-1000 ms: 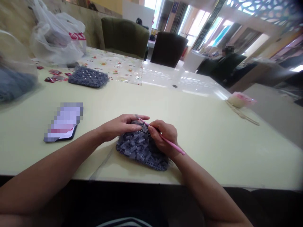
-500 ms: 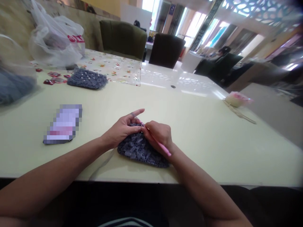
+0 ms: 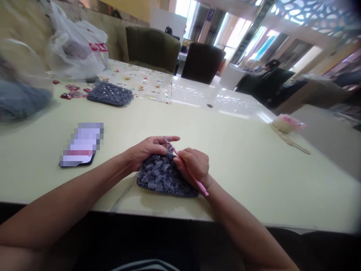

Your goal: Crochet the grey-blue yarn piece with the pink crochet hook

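Note:
Close to the table's front edge is a dark blue-grey crochet piece (image 3: 160,175) with shiny ribbon-like loops on its face. My left hand (image 3: 145,150) pinches its upper left edge between thumb and fingers, with the index finger stretched out to the right. A pink crochet hook (image 3: 197,181) lies slantwise in my right hand (image 3: 194,163), whose fingers are wrapped round it. The hook's tip meets the top edge of the piece beside my left fingers. A ribbon or yarn strand runs from beneath the left hand towards the table edge.
A phone (image 3: 83,145) lies to the left. Behind it are a second crochet piece (image 3: 109,93), red wrappers (image 3: 73,92), a white plastic bag (image 3: 76,52) and a clear bag of blue-grey material (image 3: 22,98). A pink-and-white item (image 3: 288,123) with a cord sits right. Chairs (image 3: 152,49) stand beyond.
The hook's tip now shows more clearly above the piece, and its handle end has dropped slightly. My left index finger has lowered to nearly level. The whole view has shifted a little.

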Available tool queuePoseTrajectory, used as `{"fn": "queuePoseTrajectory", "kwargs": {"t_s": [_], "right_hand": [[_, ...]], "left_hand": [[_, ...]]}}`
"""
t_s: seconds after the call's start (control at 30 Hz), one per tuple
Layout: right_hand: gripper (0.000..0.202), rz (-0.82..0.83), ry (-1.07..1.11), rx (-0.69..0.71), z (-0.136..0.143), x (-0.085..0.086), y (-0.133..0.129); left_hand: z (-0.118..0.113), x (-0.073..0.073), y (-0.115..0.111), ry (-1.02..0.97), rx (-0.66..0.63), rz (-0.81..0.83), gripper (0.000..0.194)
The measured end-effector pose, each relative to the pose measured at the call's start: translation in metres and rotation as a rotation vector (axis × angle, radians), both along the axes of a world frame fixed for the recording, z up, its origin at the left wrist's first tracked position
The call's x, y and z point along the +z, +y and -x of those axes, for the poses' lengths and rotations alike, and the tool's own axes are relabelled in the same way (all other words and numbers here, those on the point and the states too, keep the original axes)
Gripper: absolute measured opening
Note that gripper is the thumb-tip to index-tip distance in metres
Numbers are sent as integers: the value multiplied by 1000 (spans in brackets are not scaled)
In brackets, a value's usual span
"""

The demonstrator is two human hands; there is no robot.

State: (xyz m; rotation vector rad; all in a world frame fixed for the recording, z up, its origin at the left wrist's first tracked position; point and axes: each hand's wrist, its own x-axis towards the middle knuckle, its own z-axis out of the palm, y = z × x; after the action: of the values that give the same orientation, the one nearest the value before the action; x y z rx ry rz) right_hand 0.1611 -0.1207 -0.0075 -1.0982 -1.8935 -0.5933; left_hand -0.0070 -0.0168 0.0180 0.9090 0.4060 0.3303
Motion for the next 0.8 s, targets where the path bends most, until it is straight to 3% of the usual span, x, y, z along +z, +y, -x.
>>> {"fn": "queuePoseTrajectory", "kwargs": {"t_s": [0.23,0.4,0.5,0.6,0.7,0.8], "right_hand": [[16,237,172,81,-6,11,-5],[17,417,397,194,-9,19,-7],[17,375,390,169,-7,15,-4],[10,291,207,124,-7,10,0],[23,309,124,99,-8,10,1],[17,317,232,80,-9,12,0]], "left_hand": [[6,3,14,78,16,-78,50],[4,-1,12,97,-6,-120,41],[0,-8,3,58,-52,-109,42],[-4,-14,-6,-5,-77,-137,36],[-5,-13,-9,-21,-62,-291,30],[-2,-8,-4,4,-70,-643,28]]}}
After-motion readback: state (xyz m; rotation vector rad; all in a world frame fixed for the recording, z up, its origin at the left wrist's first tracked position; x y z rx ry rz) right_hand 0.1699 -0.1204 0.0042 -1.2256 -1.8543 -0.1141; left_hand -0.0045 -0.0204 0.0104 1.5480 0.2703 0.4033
